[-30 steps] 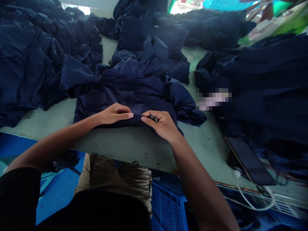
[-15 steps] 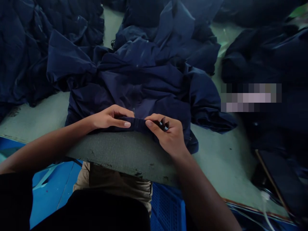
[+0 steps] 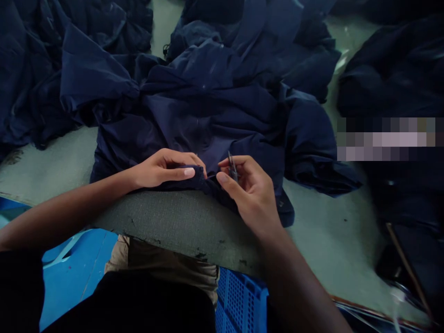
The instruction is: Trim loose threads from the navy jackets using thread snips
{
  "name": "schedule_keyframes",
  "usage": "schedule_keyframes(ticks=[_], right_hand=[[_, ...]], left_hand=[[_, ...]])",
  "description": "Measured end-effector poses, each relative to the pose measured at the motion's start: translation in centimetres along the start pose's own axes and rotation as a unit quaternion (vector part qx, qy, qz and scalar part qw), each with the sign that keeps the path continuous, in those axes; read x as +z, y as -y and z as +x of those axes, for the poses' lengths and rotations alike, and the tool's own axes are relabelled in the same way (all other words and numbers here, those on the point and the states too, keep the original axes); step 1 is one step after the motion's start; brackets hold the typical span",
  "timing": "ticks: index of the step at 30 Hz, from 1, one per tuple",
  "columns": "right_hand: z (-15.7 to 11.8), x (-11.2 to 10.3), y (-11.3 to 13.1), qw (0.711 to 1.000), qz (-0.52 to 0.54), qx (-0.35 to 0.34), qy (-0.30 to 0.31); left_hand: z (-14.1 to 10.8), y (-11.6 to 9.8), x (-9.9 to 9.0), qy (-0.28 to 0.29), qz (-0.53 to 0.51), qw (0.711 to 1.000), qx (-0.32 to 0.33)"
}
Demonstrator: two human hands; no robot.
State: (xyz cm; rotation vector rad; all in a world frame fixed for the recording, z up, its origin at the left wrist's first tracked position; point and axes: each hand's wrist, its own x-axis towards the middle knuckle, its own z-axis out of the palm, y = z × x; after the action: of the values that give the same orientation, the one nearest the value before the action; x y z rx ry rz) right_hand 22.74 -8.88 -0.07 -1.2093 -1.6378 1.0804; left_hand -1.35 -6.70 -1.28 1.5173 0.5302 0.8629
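**Head view: thread snips (image 3: 232, 167) in right hand (image 3: 250, 192), gathered navy band (image 3: 196, 179) pinched in left hand (image 3: 165, 169)**

My left hand is nearly closed. Its curled fingers and thumb grip the gathered navy band at the near edge of the work. I cannot tell whether this band is a hem or a cuff. My right hand is half closed, with the thread snips held upright between its fingers and thumb, tips pointing up. The two hands are just apart, with the band running between them and passing close below the snips.

The band belongs to a navy jacket (image 3: 208, 122), which lies spread and creased at frame centre, with its near edge draped over a dark grey mat (image 3: 173, 222). The mat covers the near edge of a pale green table (image 3: 322, 236).

More navy garments lie heaped at upper left (image 3: 31, 69) and at right (image 3: 391, 78). A dark phone (image 3: 414, 263) lies at lower right, with a white cable (image 3: 397, 300) just beside it. A blue plastic crate (image 3: 239, 300) sits below the table edge, near my khaki trousers (image 3: 163, 263).
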Motion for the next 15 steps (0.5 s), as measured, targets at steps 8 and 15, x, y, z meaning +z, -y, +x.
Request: schedule_keyframes(ticks=[8, 15], right_hand=[[-1.0, -0.6, 0.0, 0.981, -0.128, -0.145, 0.008], [-1.3, -0.6, 0.6, 0.946, -0.176, -0.273, 0.003]], left_hand=[[-0.7, 0.7, 2.4, -0.069, 0.275, 0.945, 0.161], [-0.8, 1.0, 2.6, -0.113, 0.329, 0.915, 0.204]])
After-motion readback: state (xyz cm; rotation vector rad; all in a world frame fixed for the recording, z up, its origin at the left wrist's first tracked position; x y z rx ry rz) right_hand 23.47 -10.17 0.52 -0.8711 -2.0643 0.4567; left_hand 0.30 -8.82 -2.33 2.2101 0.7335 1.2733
